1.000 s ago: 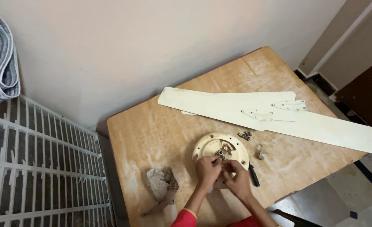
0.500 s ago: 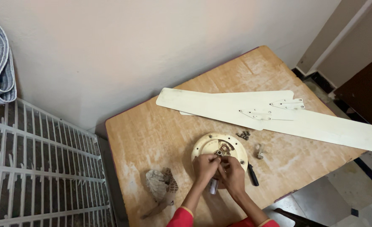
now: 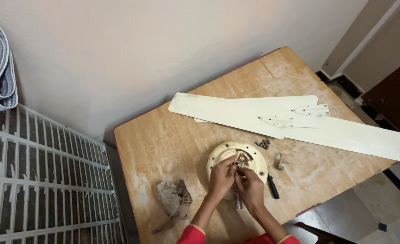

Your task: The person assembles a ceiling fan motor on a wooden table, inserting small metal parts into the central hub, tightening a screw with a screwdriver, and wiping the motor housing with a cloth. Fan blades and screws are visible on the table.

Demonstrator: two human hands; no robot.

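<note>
Both hands meet over the round cream motor housing (image 3: 236, 158) that lies flat on the wooden desk (image 3: 163, 144). The left hand (image 3: 221, 177) rests on the near left part of the disc, its fingers curled together and pinching at the small metal hub (image 3: 239, 159) in the centre. The right hand (image 3: 249, 187) sits just beside it, touching it, fingers bunched toward the same hub; whether it actually grips anything there cannot be told. A short dark cylindrical piece (image 3: 238, 200) shows just beneath the right hand, partly hidden by it.

Just right of the right hand lies a black-handled tool (image 3: 273, 186), flat on the desk near the housing's rim. Further right sits a small pale fitting (image 3: 280, 161), and beyond the hands, past the disc's far edge, a little cluster of screws (image 3: 263, 143). Farther off still, two long cream fan blades (image 3: 254, 113) lie overlapped across the desk, their metal brackets (image 3: 295, 115) facing up, one blade reaching out over the desk's right edge.

Left of the left hand, well apart from the housing, lies a crumpled dirty rag (image 3: 175, 199). A white metal grille (image 3: 41, 180) stands beyond the desk's left side.
</note>
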